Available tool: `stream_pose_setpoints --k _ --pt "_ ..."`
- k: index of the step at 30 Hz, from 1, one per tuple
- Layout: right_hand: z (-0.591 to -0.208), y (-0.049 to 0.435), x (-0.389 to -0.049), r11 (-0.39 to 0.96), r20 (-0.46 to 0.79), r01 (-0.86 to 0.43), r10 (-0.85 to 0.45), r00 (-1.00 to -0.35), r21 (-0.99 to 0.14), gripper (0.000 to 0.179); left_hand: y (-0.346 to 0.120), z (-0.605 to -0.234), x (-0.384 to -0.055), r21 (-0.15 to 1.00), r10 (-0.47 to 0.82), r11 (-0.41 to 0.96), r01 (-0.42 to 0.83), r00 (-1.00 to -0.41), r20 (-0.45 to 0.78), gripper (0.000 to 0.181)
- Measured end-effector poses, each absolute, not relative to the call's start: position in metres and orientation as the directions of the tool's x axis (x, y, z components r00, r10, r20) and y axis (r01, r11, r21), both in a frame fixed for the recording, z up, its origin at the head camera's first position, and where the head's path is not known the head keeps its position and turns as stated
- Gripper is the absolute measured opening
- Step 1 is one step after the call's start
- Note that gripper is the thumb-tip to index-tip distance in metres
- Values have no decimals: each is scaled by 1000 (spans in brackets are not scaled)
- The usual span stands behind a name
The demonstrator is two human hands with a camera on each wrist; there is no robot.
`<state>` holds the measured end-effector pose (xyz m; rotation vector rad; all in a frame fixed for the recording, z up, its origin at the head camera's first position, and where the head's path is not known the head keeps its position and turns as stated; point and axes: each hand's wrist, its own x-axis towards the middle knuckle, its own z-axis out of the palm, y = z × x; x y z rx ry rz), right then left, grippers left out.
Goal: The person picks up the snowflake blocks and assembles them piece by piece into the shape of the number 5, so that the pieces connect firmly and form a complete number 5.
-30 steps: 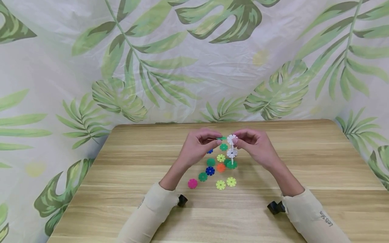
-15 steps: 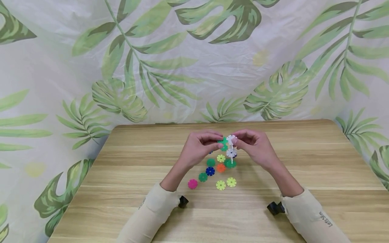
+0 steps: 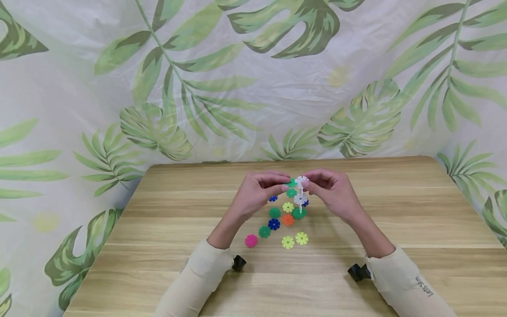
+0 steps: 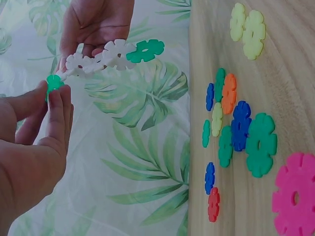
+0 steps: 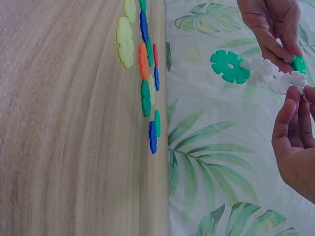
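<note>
My left hand [image 3: 255,196] pinches a green snowflake disc [image 4: 54,82] between thumb and fingers. Opposite it, my right hand [image 3: 334,193] pinches the top white disc [image 3: 302,182] of a short chain of slotted snowflake discs. White discs [image 4: 118,54] interlock along this chain, and a green disc [image 5: 230,66] forms its far end, hanging lowest in the head view. Both hands are raised above the table with fingertips close together. The left hand's green disc is right at the edge of the top white disc, its rim partly covered by the fingers.
Loose snowflake discs lie on the wooden table [image 3: 178,246] below the hands: a pink one [image 3: 251,241], an orange one [image 3: 288,219], and several green, blue and yellow ones. A small red disc [image 4: 213,204] shows in the left wrist view. Leaf-patterned cloth [image 3: 222,123] hangs behind.
The green disc in my left hand has turned from nearly edge-on to showing more of its face, beside the white disc. The chain's lower end has swung slightly left. Both hands have barely moved.
</note>
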<state>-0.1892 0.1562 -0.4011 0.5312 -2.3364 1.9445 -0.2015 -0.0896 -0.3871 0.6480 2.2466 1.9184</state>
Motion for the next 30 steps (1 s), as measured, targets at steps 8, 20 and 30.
stream_pose_setpoints --k 8,20,30 --pt "-400 156 -188 150 268 -308 -235 -934 -940 20 -90 -385 -202 957 375 148 250 -910 179 15" --pt "-402 153 -186 139 289 -322 -217 -932 -936 20 -83 -391 -201 963 350 67 260 -910 222 11" --pt "-403 152 -187 158 289 -322 -203 -936 -934 19 -81 -391 -201 960 336 80 268 -914 227 10"
